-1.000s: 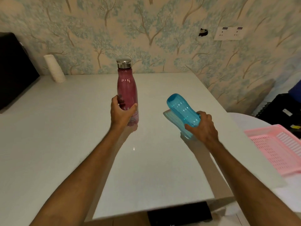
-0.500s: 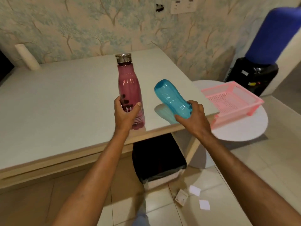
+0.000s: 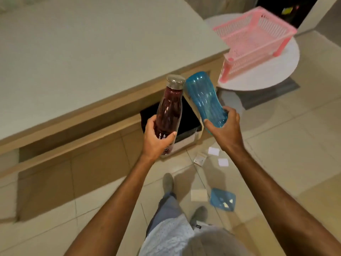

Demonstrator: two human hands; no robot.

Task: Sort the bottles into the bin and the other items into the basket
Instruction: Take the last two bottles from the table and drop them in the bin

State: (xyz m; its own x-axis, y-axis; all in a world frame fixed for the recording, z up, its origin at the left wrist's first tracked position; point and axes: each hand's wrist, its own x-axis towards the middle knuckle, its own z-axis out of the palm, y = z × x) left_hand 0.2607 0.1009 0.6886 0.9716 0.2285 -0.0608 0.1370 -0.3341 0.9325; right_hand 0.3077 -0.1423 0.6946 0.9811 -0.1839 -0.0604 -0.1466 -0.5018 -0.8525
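Observation:
My left hand (image 3: 156,139) grips the lower part of a dark red bottle (image 3: 169,111) with a metal cap. My right hand (image 3: 224,130) holds a translucent blue bottle (image 3: 203,98) by one end, its other end tilted up and left beside the red bottle's cap. Both bottles hang in the air over a black bin (image 3: 188,124) that stands on the floor under the table's edge. A pink slotted basket (image 3: 254,41) sits on a small round white table (image 3: 284,67) at the upper right.
The big white table (image 3: 92,52) fills the upper left, its wooden edge just behind the bottles. On the tiled floor lie small white cards (image 3: 214,151), a pale box (image 3: 198,194) and a blue flat packet (image 3: 223,199) near my feet.
Both bottles have come off the table and moved toward me, now over the bin. My view has tipped down toward the floor.

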